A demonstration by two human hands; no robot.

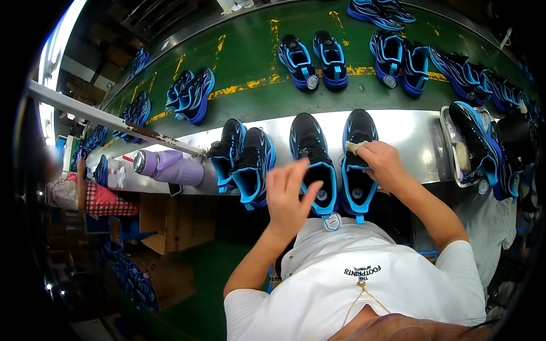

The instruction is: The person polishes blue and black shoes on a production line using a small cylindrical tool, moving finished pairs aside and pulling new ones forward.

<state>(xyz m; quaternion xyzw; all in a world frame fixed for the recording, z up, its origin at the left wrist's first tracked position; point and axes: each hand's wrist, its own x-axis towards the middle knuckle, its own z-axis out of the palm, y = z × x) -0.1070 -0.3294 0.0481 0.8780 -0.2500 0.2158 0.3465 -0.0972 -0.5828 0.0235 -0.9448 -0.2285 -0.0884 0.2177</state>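
Two black running shoes with light blue linings stand side by side on the metal ledge in front of me, toes pointing away. My right hand (384, 163) pinches a small pale wad, cloth or sponge (354, 147), against the lace area of the right shoe (359, 124). Over the near left side of the left shoe (307, 133) is my left hand (288, 199), its fingers apart and nothing in it. It partly covers that shoe's opening. A round white tag (333, 222) hangs at the left shoe's heel.
Another shoe pair (250, 165) stands to the left, beside a lilac bottle (169, 167) and a phone (175, 188). On the right, shoes (478, 142) lean across a metal tray (447, 133). Several pairs stand on the green belt (244, 62) beyond. Another person in checked red (111, 199) is far left.
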